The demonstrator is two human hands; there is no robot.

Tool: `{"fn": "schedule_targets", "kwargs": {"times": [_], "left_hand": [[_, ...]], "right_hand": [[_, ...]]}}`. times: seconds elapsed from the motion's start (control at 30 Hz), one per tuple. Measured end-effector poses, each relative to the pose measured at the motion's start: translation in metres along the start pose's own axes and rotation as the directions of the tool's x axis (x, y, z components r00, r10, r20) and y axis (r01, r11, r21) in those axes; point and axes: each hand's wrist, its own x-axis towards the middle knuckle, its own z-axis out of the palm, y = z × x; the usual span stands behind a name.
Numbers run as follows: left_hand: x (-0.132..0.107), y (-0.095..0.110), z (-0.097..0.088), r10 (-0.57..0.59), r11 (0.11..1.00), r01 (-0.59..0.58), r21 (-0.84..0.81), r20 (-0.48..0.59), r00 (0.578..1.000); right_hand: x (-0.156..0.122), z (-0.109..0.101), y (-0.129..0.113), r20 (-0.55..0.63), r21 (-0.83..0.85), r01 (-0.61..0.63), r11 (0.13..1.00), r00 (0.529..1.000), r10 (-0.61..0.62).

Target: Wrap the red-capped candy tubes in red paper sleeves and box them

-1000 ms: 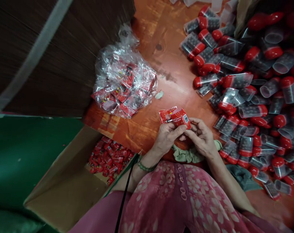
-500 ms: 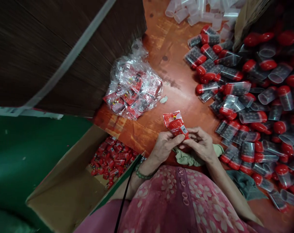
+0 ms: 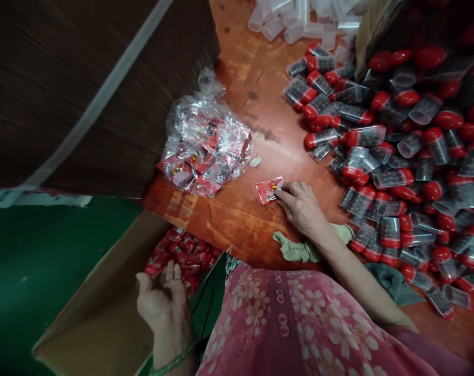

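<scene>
My right hand (image 3: 301, 209) is on the table, thumb and fingertips closed on the edge of a small flat red printed packet (image 3: 265, 192). My left hand (image 3: 164, 297), a green bead bracelet on its wrist, hangs palm up over a cardboard carton (image 3: 99, 313) at the lower left. Its fingers are apart and slightly curled, with no packet seen in the palm. Below and behind those fingers lie many red packets (image 3: 192, 256) inside the carton. A pale green cloth (image 3: 299, 249) lies under my right wrist.
A clear plastic bag (image 3: 208, 141) of red packets sits on the orange table (image 3: 268, 115). To the right spreads a heap of red-capped clear tubes (image 3: 393, 177), with translucent empty tubes (image 3: 295, 18) at the back. A large strapped dark box (image 3: 88, 78) stands at the left.
My left hand has left the red packet both hands were holding and moved down-left over the carton, opening. My right hand has shifted slightly up and left, with a flat packet at its fingertips.
</scene>
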Motion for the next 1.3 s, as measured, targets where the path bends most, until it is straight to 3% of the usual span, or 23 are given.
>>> {"fn": "schedule_targets", "kwargs": {"times": [0.07,0.1,0.13,0.17,0.2,0.27,0.3,0.33,0.47,0.57,0.67,0.73,0.83,0.9,1.07,1.13,1.3], "left_hand": [[-0.007,0.012,0.022,0.031,0.999,-0.035,-0.028,-0.123,0.992],[-0.011,0.021,0.039,0.111,0.994,-0.111,0.005,-0.112,0.988],[-0.015,0.031,0.058,0.218,0.972,-0.219,0.084,0.016,0.976],[-0.018,0.041,0.078,0.320,0.920,-0.360,0.152,0.237,0.917],[-0.020,0.049,0.098,0.437,0.822,-0.548,0.155,0.445,0.782],[-0.021,0.058,0.136,0.582,0.597,-0.799,0.070,0.648,0.491],[-0.021,0.059,0.153,0.607,0.505,-0.861,0.052,0.688,0.398],[-0.020,0.059,0.167,0.612,0.436,-0.897,0.069,0.708,0.352],[-0.010,0.050,0.198,0.538,0.270,-0.944,0.192,0.783,0.313],[-0.002,0.045,0.201,0.531,0.195,-0.970,0.146,0.815,0.230],[0.004,0.043,0.201,0.617,0.171,-0.984,0.054,0.772,0.150],[0.005,0.044,0.203,0.676,0.176,-0.984,0.041,0.721,0.151],[0.005,0.046,0.207,0.697,0.219,-0.973,0.071,0.687,0.207],[0.004,0.048,0.209,0.681,0.281,-0.958,0.051,0.693,0.236],[0.004,0.050,0.209,0.639,0.446,-0.895,-0.017,0.707,0.305],[0.003,0.052,0.209,0.608,0.490,-0.872,0.006,0.715,0.346],[0.005,0.059,0.209,0.521,0.580,-0.814,0.036,0.752,0.404]], "right_hand": [[0.000,0.007,0.002,-0.015,-0.018,0.023,1.000,1.000,-0.023],[0.000,0.009,0.004,-0.017,-0.026,0.038,0.999,0.999,-0.039],[0.000,0.011,0.005,-0.015,-0.033,0.053,0.998,0.998,-0.054],[0.000,0.012,0.006,-0.010,-0.037,0.066,0.997,0.998,-0.066],[0.001,0.013,0.007,-0.003,-0.042,0.076,0.996,0.997,-0.076],[0.003,0.013,0.007,0.011,-0.053,0.086,0.995,0.996,-0.086],[0.004,0.013,0.007,0.019,-0.057,0.087,0.995,0.996,-0.086],[0.004,0.014,0.006,0.029,-0.060,0.083,0.995,0.996,-0.081],[0.004,0.013,0.000,0.057,-0.066,0.063,0.996,0.997,-0.059],[0.006,0.004,-0.001,0.058,-0.061,0.060,0.996,0.997,-0.056],[0.018,-0.021,0.011,0.069,-0.024,0.070,0.997,0.995,-0.068],[0.031,-0.043,0.027,0.026,-0.038,0.014,0.999,1.000,-0.013],[0.053,-0.070,0.056,-0.102,-0.233,-0.141,0.962,0.987,0.121],[0.063,-0.078,0.073,-0.110,-0.333,-0.173,0.927,0.984,0.144],[0.070,-0.073,0.097,-0.062,-0.332,-0.095,0.938,0.995,0.078],[0.072,-0.068,0.101,-0.059,-0.306,-0.089,0.948,0.995,0.074],[0.084,-0.066,0.101,-0.033,-0.258,-0.055,0.965,0.998,0.048]]}}
